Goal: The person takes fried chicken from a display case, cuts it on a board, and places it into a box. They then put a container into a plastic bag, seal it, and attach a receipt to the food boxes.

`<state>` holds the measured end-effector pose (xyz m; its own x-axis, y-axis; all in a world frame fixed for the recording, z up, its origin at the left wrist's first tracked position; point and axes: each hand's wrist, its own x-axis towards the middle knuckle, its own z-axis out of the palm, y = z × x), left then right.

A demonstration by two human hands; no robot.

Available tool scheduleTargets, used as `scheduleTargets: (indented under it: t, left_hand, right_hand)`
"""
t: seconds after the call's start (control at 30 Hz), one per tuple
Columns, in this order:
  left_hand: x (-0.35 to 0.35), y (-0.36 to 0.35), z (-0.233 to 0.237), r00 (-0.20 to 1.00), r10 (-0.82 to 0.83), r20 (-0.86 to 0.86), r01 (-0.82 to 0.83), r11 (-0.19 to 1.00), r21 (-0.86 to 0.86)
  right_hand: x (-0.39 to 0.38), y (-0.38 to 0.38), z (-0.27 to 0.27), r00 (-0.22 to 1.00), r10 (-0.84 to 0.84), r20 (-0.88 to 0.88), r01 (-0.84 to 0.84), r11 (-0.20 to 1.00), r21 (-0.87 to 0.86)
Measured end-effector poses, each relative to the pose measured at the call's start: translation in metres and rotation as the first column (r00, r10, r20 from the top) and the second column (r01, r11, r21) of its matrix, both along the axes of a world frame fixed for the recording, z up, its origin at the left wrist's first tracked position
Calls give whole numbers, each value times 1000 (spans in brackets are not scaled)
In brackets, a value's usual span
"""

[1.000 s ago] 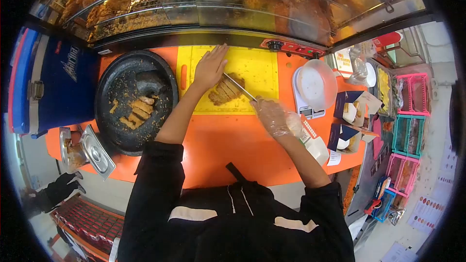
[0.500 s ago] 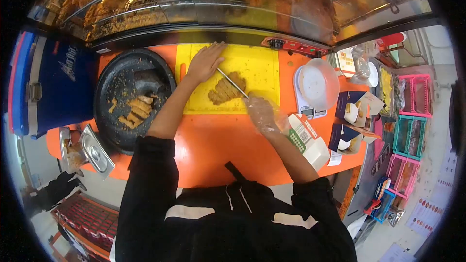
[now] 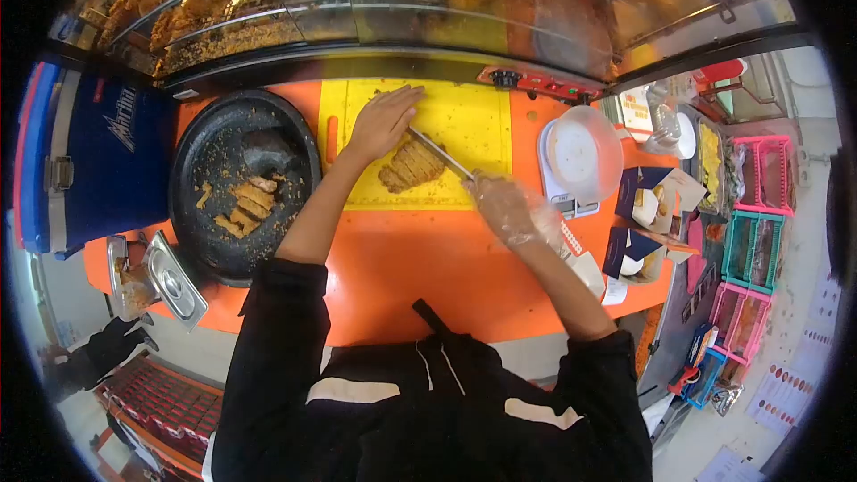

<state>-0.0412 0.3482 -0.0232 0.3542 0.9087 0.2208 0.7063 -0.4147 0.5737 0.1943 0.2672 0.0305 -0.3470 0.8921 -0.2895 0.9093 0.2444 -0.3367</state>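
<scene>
On the yellow cutting board [image 3: 464, 116] lies a brown fried cutlet [image 3: 412, 167], cut into several strips. A knife [image 3: 442, 153] slants across its upper right side. My right hand [image 3: 504, 205], in a clear plastic glove, is closed round the knife's handle. My left hand [image 3: 386, 123] is stretched out flat near the knife's tip, above the cutlet, with its fingers pointing up and right. To the left, a round black pan [image 3: 192, 223] holds more cut strips [image 3: 248, 205] and crumbs.
A glass display case [image 3: 357, 27] runs behind the board. Right of it stand a scale with a clear bowl [image 3: 585, 156] and two open food boxes [image 3: 644, 201]. At left are a blue cooler [image 3: 116, 147] and a metal container lid [image 3: 176, 281].
My right hand has moved right and slightly down with the knife, uncovering more of the cutlet. My left hand has shifted slightly up and right.
</scene>
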Motion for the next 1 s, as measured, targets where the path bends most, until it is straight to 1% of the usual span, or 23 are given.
scheduleTargets:
  t: [0.03, 0.1, 0.13, 0.2, 0.27, 0.33, 0.37, 0.4, 0.43, 0.5, 0.53, 0.57, 0.6, 0.63, 0.67, 0.7, 0.77, 0.8, 0.83, 0.87, 0.9, 0.93, 1.0]
  left_hand:
    - [-1, 1, -6, 1000, -20, 21, 20, 1000, -2]
    - [-5, 6, -14, 998, -38, 46, 38, 999, -1]
    - [-9, 11, -19, 999, -31, 43, 30, 999, 12]
    - [-13, 13, -23, 999, -26, 47, 26, 1000, 9]
    - [-17, 16, -17, 998, -56, -36, 59, 992, 111]
    - [-19, 7, -24, 997, -74, -14, 74, 996, 57]
    - [-21, 16, -20, 997, -78, 5, 78, 996, 35]
    - [-21, 16, -20, 996, -82, -47, 86, 993, 83]
    - [-21, 14, -21, 996, -81, -41, 83, 994, 64]
    - [-27, 23, -19, 991, -136, 7, 135, 988, 69]
    - [-29, 26, -42, 994, -107, 6, 107, 994, 14]
    - [-28, 25, -32, 987, -157, 45, 154, 986, 62]
    - [-25, 35, -24, 992, -123, -14, 123, 988, 98]
    - [-21, 25, -27, 992, -105, -67, 111, 989, 93]
    - [-23, 28, -24, 991, -122, -63, 125, 991, 40]
    - [-24, 24, -22, 990, -129, -60, 132, 991, 36]
    - [-24, 27, -10, 985, -162, -52, 160, 986, -39]
    - [-23, 25, -4, 988, -143, -50, 143, 990, -14]
    - [-16, 5, 23, 994, -39, 105, 29, 995, 95]
    - [-11, -18, 46, 963, 43, 266, -93, 980, 178]
    - [-14, -39, 61, 949, 107, 296, -173, 962, 209]
    - [-19, -61, 67, 931, 165, 327, -247, 942, 229]
    - [-26, -104, 65, 883, 258, 393, -370, 897, 242]
  right_hand:
    - [-2, 1, 4, 1000, -3, 2, 3, 1000, -17]
    - [-9, 8, 9, 995, 67, 79, -74, 994, 80]
    - [-11, 11, -5, 994, 68, 81, -75, 994, 84]
    - [-10, 4, -44, 996, 89, 19, -90, 955, 281]
    - [-12, 15, -43, 994, 89, 56, -101, 956, 275]
    - [-17, 4, -42, 993, 75, 88, -97, 959, 268]
    - [-24, 0, -40, 970, 22, 241, -91, 956, 278]
    - [-27, -6, -39, 921, -32, 389, -82, 959, 271]
    - [-25, -6, -39, 919, -22, 394, -85, 964, 252]
    - [-25, 4, -38, 995, 17, 100, -38, 977, 211]
    - [-23, 2, -37, 979, 69, 193, -122, 952, 279]
    - [-26, 20, -38, 978, 74, 193, -133, 940, 315]
    - [-29, 20, -42, 990, -20, 139, -22, 957, 289]
    - [-32, -3, -42, 987, -128, 94, 106, 971, 215]
    - [-34, -1, -40, 988, -114, 105, 84, 964, 254]
    - [-32, -5, -37, 987, -121, 108, 90, 964, 250]
    - [-23, 3, -17, 1000, -13, 16, 12, 999, 45]
    - [-19, 3, -6, 1000, 5, 22, -6, 998, 70]
    - [-16, -10, 8, 996, -80, 32, 78, 995, 69]
    - [-11, -23, 16, 985, -170, 42, 167, 984, 62]
    - [-4, -30, 13, 985, -165, 43, 162, 984, 70]
    - [6, -41, 4, 978, -190, 84, 182, 979, 94]
    - [10, -56, 2, 969, -209, 130, 195, 974, 117]
